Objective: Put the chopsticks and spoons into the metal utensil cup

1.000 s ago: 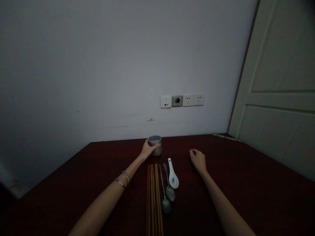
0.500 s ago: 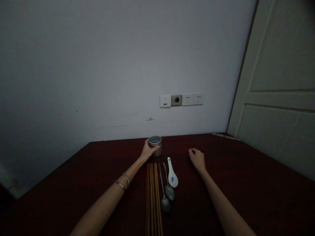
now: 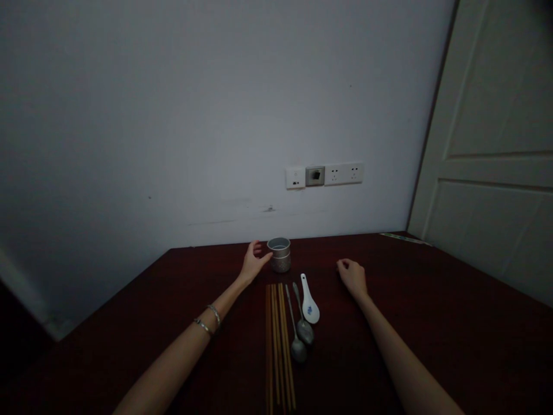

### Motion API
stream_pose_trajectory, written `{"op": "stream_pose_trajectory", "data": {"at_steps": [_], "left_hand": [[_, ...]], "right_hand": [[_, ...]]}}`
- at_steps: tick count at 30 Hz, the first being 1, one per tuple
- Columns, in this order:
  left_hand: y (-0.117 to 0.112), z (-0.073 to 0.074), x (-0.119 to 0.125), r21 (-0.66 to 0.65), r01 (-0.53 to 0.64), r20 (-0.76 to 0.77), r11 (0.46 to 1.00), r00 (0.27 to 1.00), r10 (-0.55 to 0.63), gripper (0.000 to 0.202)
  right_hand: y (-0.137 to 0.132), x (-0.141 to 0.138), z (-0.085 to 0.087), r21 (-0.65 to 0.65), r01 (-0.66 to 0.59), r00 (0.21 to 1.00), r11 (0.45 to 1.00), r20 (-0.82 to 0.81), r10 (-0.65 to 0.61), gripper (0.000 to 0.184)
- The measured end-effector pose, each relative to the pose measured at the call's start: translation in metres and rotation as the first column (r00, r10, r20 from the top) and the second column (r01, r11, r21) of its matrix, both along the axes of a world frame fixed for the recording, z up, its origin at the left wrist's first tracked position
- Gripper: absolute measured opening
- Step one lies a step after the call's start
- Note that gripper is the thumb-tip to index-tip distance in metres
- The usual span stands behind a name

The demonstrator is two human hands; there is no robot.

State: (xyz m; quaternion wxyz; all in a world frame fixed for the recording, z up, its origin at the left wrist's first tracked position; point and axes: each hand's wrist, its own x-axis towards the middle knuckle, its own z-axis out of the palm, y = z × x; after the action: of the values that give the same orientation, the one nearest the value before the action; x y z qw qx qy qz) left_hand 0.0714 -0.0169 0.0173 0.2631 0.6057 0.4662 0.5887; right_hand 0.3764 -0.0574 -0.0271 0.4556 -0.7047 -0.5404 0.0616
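Observation:
A grey metal cup (image 3: 280, 262), dented-textured on its lower part, stands upright near the wall. My left hand (image 3: 253, 264) is just left of it, fingers and thumb apart, with nothing held. Nearer to me lie several wooden chopsticks (image 3: 279, 346) side by side. To their right are two metal spoons, one long-handled (image 3: 298, 350) and one with a broader bowl (image 3: 305, 332). A white soup spoon (image 3: 310, 309) with a blue mark lies beside them. My right hand (image 3: 353, 276) rests on the table to the right, fingers curled in and nothing visible in them.
The dark red table (image 3: 432, 311) meets a pale wall (image 3: 216, 115) at the back. Sockets and a switch (image 3: 324, 175) are set in the wall. A light panelled door (image 3: 496, 167) borders the right side. A thin strip (image 3: 404, 237) lies at the far right table edge.
My left hand has let go of the metal cup and drawn off to its left, its fingers opening. The view has shifted slightly; the right hand stays curled on the table.

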Motion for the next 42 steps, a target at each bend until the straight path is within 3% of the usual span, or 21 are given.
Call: {"op": "stream_pose_trajectory", "data": {"at_steps": [3,5,8,10,13,16,20,32,42], "left_hand": [[-0.012,0.006,-0.015,0.034,-0.019,-0.134,0.999,0.991,0.023,0.027],[-0.022,0.008,-0.022,0.013,-0.013,-0.261,1.0,0.965,0.016,0.012],[-0.041,0.009,-0.025,-0.1,-0.019,-0.439,0.995,0.898,-0.027,0.011],[-0.054,0.01,-0.024,-0.233,-0.01,-0.516,0.973,0.849,-0.115,0.012],[-0.07,0.011,-0.021,-0.421,-0.002,-0.551,0.907,0.795,-0.254,0.016],[-0.079,0.011,-0.019,-0.507,0.023,-0.546,0.862,0.765,-0.342,0.019],[-0.082,0.008,-0.016,-0.519,0.009,-0.576,0.855,0.735,-0.358,0.021],[-0.078,0.009,-0.009,-0.464,-0.192,-0.729,0.865,0.637,-0.25,0.022],[-0.076,0.012,-0.003,-0.458,-0.242,-0.793,0.855,0.546,-0.27,0.03]], "right_hand": [[-0.002,-0.001,0.001,-0.001,-0.005,1.0,1.0,0.006,0.005,0.031],[-0.004,-0.002,0.002,-0.005,-0.014,1.0,1.0,0.013,0.015,0.031],[-0.008,-0.004,0.004,-0.02,-0.047,0.999,0.999,0.02,0.047,0.031],[-0.01,-0.005,0.004,-0.032,-0.054,0.998,0.998,0.023,0.055,0.032],[-0.011,-0.006,0.005,-0.045,-0.055,0.998,0.997,0.038,0.057,0.032],[-0.012,-0.006,0.005,-0.059,-0.075,0.995,0.995,0.066,0.079,0.033],[-0.012,-0.006,0.005,-0.094,-0.086,0.993,0.992,0.075,0.093,0.034],[-0.012,-0.005,0.003,-0.097,-0.087,0.993,0.991,0.072,0.094,0.035],[-0.011,-0.005,0.002,-0.079,-0.096,0.99,0.992,0.094,0.103,0.034]]}}
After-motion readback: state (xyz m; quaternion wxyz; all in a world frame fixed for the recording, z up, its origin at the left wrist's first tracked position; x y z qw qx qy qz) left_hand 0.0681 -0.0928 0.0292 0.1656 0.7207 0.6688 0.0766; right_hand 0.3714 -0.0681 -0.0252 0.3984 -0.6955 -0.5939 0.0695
